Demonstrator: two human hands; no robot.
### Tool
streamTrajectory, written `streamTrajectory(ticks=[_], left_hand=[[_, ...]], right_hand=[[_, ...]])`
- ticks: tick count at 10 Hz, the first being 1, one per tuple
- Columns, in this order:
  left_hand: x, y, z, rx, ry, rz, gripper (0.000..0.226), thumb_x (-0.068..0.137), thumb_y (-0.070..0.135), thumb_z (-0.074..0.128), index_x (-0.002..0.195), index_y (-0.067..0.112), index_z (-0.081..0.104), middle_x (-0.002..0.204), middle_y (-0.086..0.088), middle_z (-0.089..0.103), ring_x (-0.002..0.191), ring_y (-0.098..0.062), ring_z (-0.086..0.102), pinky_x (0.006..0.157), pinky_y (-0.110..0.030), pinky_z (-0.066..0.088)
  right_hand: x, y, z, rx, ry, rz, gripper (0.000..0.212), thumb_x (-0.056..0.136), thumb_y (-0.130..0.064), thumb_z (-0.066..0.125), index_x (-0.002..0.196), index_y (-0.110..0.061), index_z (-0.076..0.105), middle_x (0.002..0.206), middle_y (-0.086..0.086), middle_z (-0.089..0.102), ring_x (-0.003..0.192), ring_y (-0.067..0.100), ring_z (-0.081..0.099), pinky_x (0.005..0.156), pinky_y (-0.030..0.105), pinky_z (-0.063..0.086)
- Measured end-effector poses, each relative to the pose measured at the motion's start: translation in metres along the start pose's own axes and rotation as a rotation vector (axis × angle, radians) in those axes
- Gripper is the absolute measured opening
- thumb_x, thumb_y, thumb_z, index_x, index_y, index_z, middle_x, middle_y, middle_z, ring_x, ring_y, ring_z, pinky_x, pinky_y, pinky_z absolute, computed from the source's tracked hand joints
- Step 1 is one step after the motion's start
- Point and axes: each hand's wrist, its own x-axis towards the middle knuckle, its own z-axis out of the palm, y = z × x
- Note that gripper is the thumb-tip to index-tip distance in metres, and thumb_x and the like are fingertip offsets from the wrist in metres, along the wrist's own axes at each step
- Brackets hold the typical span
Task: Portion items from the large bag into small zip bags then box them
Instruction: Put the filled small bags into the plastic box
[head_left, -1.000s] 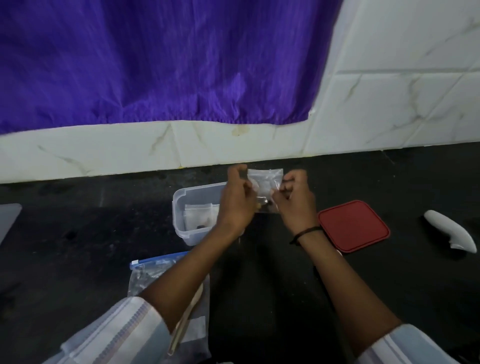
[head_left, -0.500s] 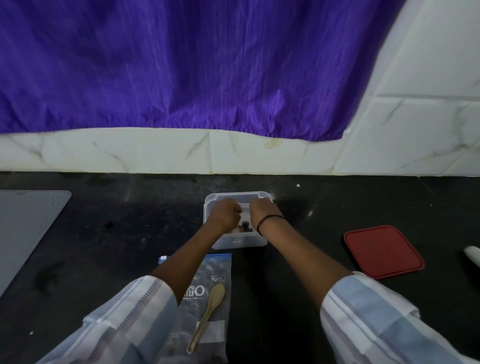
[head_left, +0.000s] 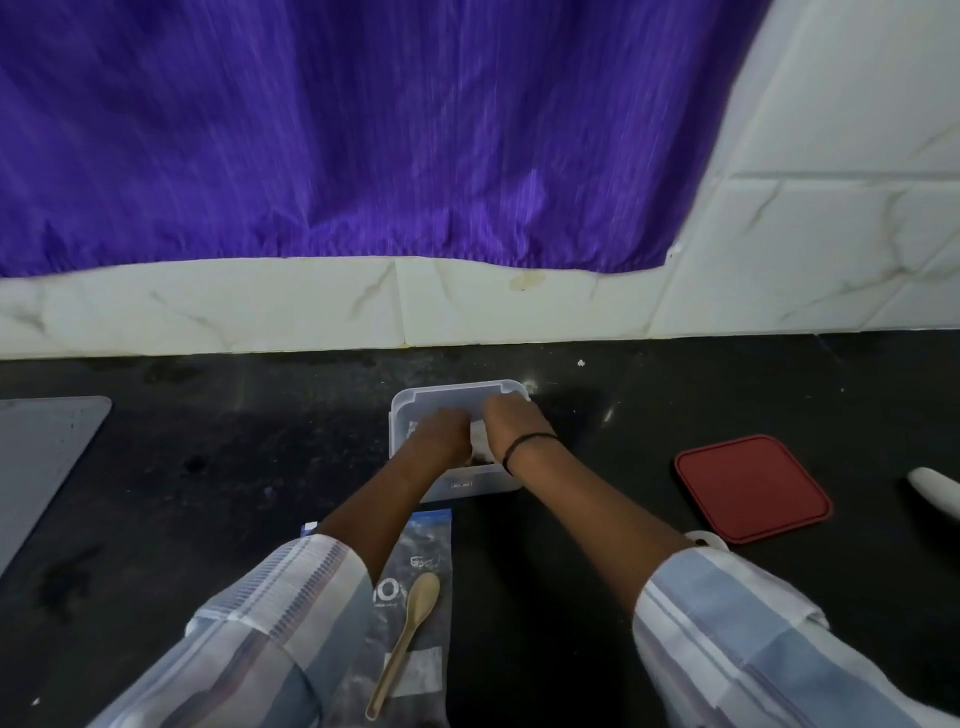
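Head view shows your left hand (head_left: 441, 436) and right hand (head_left: 506, 423) curled down inside the clear box (head_left: 457, 486) on the counter (head_left: 208, 493), both gripping the small zip bag (head_left: 478, 434); limp, light, slippery, so pinch its sealed edge.

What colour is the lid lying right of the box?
Red lid, seen in the head view.

Purple curtain (head_left: 363, 130), red lid (head_left: 750, 488)
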Motion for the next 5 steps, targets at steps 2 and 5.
streamTrajectory(ticks=[2,5], left_hand=[[-0.018,0.030,-0.023,-0.206,0.414,0.146,0.018,0.098,0.023,0.055,0.105,0.010,0.066,0.099,-0.009,0.070,0.087,-0.024,0.067,0.077,-0.035,0.054],[-0.024,0.150,-0.019,-0.564,0.310,0.564,0.013,0.092,0.025,0.064,0.093,0.015,0.072,0.086,0.003,0.070,0.078,-0.012,0.063,0.073,-0.025,0.049]], right_hand=[[-0.033,0.060,-0.010,0.366,0.542,0.001,0.011,0.090,-0.013,0.057,0.088,-0.013,0.068,0.086,0.004,0.065,0.080,0.019,0.062,0.067,0.025,0.044],[-0.103,0.220,0.006,0.659,0.689,0.592,0.012,0.089,-0.012,0.061,0.089,0.000,0.064,0.088,0.018,0.065,0.082,0.031,0.061,0.075,0.037,0.047]])
